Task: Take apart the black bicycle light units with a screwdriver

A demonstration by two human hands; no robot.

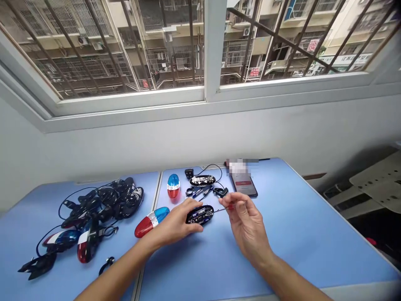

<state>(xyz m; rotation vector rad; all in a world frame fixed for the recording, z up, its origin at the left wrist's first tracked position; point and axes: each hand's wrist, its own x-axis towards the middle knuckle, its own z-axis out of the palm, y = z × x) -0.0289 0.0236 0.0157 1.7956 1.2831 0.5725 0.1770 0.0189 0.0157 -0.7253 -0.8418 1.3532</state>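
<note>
From the head view, the left hand (177, 222) curls its fingers around the left end of a black oval circuit board (200, 215), gripping it above the blue table (282, 251). The right hand (248, 223) is in a narrow pinch, with thumb and fingertips closed on the red handle of a small screwdriver (230, 206). Its thin shaft points left toward the board's exposed right end, almost in line with the board's long axis, which runs nearly level across the view. The tip is just beside that end, though it is too small to tell whether they touch. The left hand is the nearer to the board. Open table lies in front of both hands and off to the right. A red-and-blue light shell (152, 222) sits just beyond the left hand, while a phone (243, 184) and a tangle of black cables (102, 205) lie farther off.
</note>
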